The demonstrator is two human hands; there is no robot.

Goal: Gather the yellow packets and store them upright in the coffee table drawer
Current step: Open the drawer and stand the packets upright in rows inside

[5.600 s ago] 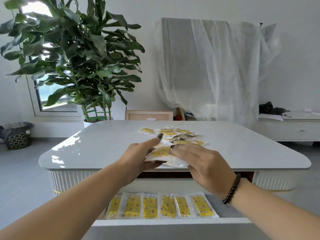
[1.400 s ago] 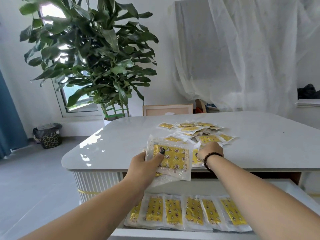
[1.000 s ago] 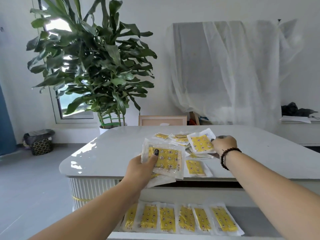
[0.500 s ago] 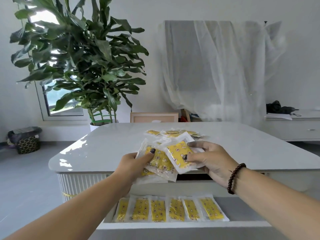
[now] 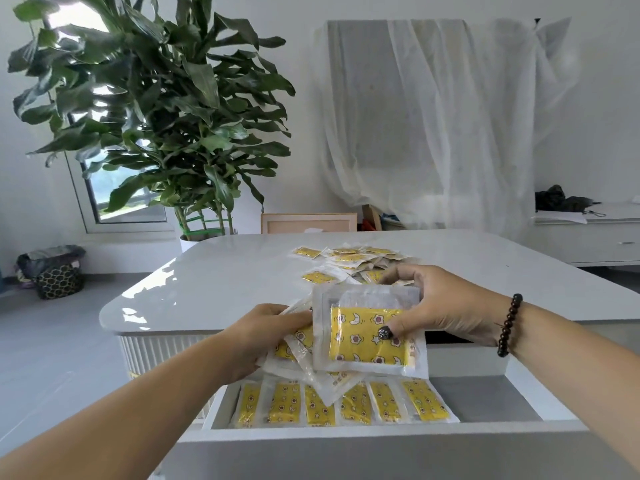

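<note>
Two hands meet above the near edge of the counter (image 5: 214, 292), both forearms reaching forward from the bottom corners of the view. The left hand (image 5: 266, 336) grasps a fanned stack of packets (image 5: 294, 344) from the left side, fingers curled behind it; the number in the stack cannot be counted, since the sheets overlap. The right hand (image 5: 433, 306), with a dark bead bracelet (image 5: 509, 325) at the wrist, pinches one front packet (image 5: 367, 336) against that stack: the thumb, its nail painted dark, presses on the yellow printed face, and the fingers wrap over the top right edge. This front packet stands roughly upright with its face toward the camera, directly between the two hands.

Below the hands, the open drawer (image 5: 381, 434) holds six packets in a row (image 5: 343, 403), leaning back side by side, filling the left and middle of the drawer. A corner of the held stack hangs over this row.

Beyond the right hand, a loose heap of packets (image 5: 346, 259) lies flat at the middle of the counter; at least eight show, the rest overlapping or hidden by the hand.

One large potted plant (image 5: 166, 109) stands behind the counter on the left.
</note>
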